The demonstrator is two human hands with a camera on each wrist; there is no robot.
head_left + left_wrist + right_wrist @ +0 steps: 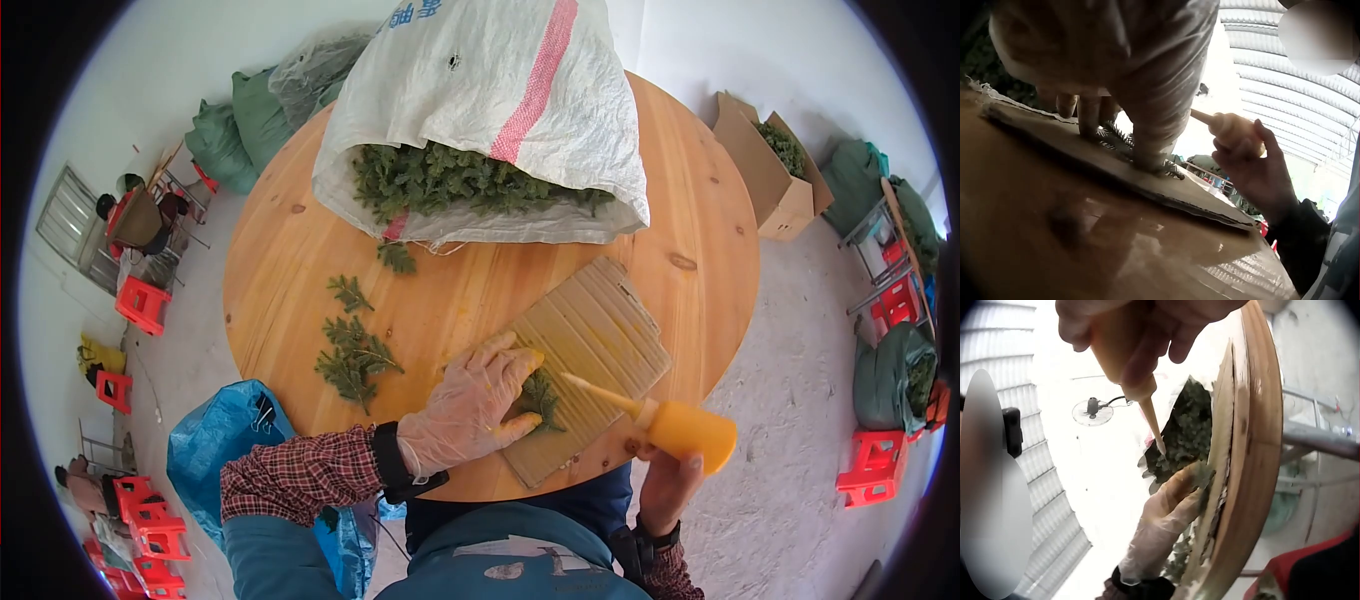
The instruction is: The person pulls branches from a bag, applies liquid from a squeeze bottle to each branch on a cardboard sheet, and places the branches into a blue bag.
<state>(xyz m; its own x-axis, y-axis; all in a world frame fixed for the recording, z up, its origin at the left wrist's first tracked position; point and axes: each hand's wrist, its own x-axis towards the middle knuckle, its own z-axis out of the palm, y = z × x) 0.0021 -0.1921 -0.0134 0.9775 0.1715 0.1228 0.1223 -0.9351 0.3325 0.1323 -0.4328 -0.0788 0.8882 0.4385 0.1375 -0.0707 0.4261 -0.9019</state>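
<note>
My left hand (475, 400) wears a clear plastic glove with yellow-stained fingertips. Between its thumb and fingers it holds a small green conifer sprig (541, 398) down against a corrugated cardboard piece (600, 340). My bare right hand (668, 485) grips a yellow squeeze bottle (690, 432), tilted so its long pale nozzle (600, 393) points left at the sprig. In the right wrist view the nozzle tip stands apart from the gloved hand (1163, 525). Loose sprigs (352, 360) lie on the table left of the left hand.
A white woven sack (480, 70) full of greenery (440, 180) lies open at the back of the round wooden table (700, 200). A blue bag (215, 440) hangs at the table's left edge. Red stools (875, 468) and a cardboard box (770, 180) stand around on the floor.
</note>
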